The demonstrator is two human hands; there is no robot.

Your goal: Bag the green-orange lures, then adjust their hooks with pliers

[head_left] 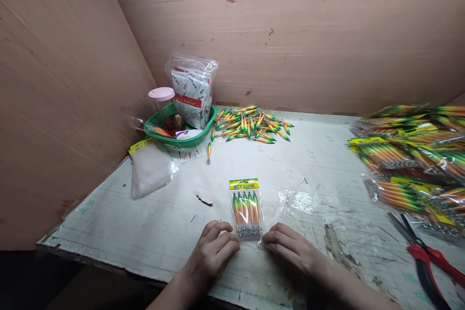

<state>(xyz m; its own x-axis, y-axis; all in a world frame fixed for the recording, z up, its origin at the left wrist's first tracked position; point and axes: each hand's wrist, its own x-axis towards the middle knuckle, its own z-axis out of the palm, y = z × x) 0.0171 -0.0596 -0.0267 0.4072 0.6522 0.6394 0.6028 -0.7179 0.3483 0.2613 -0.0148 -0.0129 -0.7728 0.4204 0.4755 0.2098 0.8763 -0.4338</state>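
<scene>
A small clear plastic bag of fishing lures (247, 210) lies flat in front of me, its yellow "BCT LURE" header pointing away. Inside, several orange and green lures sit side by side with their metal hooks toward me. My left hand (216, 247) has curled fingers closed at the bag's lower left corner. At the lower right corner, my right hand (288, 247) is closed too, fingertips on the plastic edge. Both thumbs are mostly hidden.
Loose lures (250, 125) are heaped at the back, near a green basket (181, 143) with packets and a pink-lidded jar. Empty header bags (150, 169) lie left. Filled lure bags (410, 164) are piled right, above red-handled pliers (421, 252). Wooden panels (290, 34) stand behind and left.
</scene>
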